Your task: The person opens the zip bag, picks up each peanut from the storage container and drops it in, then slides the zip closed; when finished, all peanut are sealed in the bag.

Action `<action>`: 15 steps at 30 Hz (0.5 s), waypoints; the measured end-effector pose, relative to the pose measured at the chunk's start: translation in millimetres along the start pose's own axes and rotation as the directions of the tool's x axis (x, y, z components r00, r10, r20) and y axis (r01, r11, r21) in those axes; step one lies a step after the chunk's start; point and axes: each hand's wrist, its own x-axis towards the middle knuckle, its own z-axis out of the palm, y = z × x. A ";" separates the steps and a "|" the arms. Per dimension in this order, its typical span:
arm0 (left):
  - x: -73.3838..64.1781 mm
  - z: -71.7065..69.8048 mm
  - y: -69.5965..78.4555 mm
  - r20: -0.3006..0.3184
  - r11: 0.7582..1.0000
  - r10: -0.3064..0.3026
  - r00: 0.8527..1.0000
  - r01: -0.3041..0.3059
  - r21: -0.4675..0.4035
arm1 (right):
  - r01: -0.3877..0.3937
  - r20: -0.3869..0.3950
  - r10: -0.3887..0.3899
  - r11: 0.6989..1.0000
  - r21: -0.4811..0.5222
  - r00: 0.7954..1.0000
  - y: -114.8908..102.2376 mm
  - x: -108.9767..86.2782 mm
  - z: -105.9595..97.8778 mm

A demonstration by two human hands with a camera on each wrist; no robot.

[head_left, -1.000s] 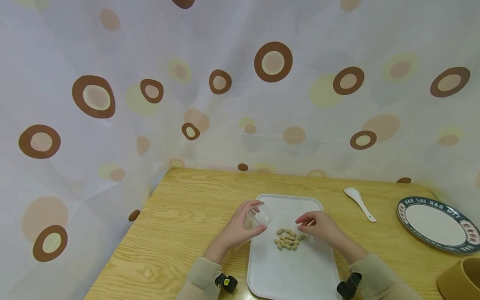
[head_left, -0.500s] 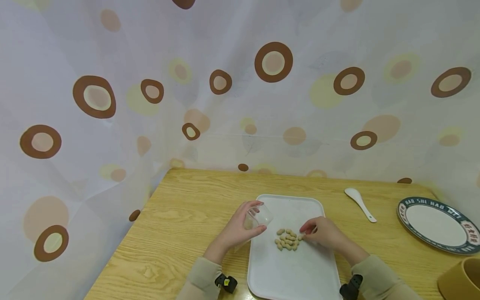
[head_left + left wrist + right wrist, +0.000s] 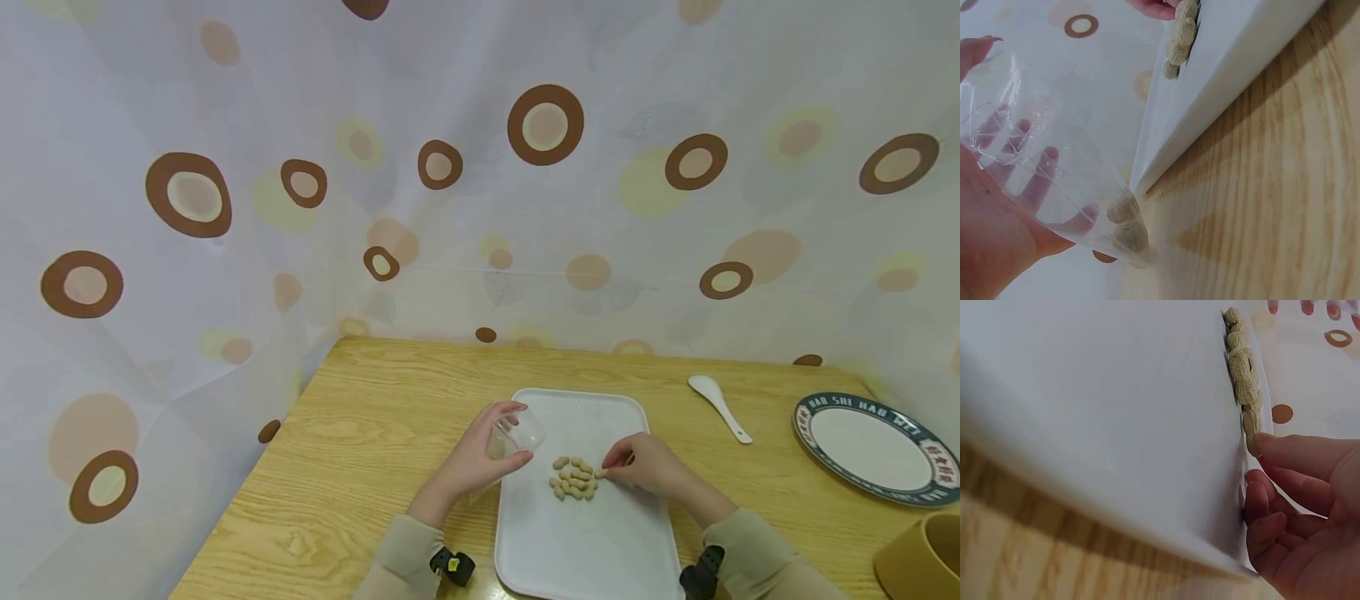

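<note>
My left hand (image 3: pixel 476 450) holds a clear plastic bag (image 3: pixel 1054 144) over the left side of the white tray (image 3: pixel 592 546), its fingers and thumb spread around the mouth. A couple of peanuts (image 3: pixel 1127 231) show in the bag's bottom corner in the left wrist view. On the tray lies a small pile of peanuts (image 3: pixel 576 479). My right hand (image 3: pixel 651 467) is at the pile's right edge, pinching one peanut (image 3: pixel 1252 431) between thumb and index finger; the other fingers are curled in. That peanut lies low, beside the others.
The tray rests on a wooden table (image 3: pixel 360 433). To its right lie a white spoon (image 3: pixel 720 408) and a dark-rimmed plate (image 3: pixel 873 450). A yellow-brown mug (image 3: pixel 911 558) stands at the near right corner. A patterned curtain (image 3: pixel 480 208) hangs behind the table.
My right hand has come down and slightly right to the pile's right edge and taken hold of a peanut there. The left hand and the bag have stayed in place.
</note>
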 end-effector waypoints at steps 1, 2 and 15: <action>-0.1 -0.2 0.1 0.002 1.000 0.000 1.000 0.000 0.000 | -0.004 0.002 0.004 1.000 0.003 1.000 0.5 0.2 -0.3; -0.3 -0.3 0.4 0.004 1.000 -0.001 1.000 0.001 -0.002 | -0.005 0.004 0.005 1.000 0.006 1.000 0.9 0.3 -0.9; -0.9 -0.2 -0.2 0.004 1.000 0.010 1.000 -0.010 -0.024 | 0.025 -0.009 -0.024 0.967 0.252 1.000 -29.3 4.0 -22.6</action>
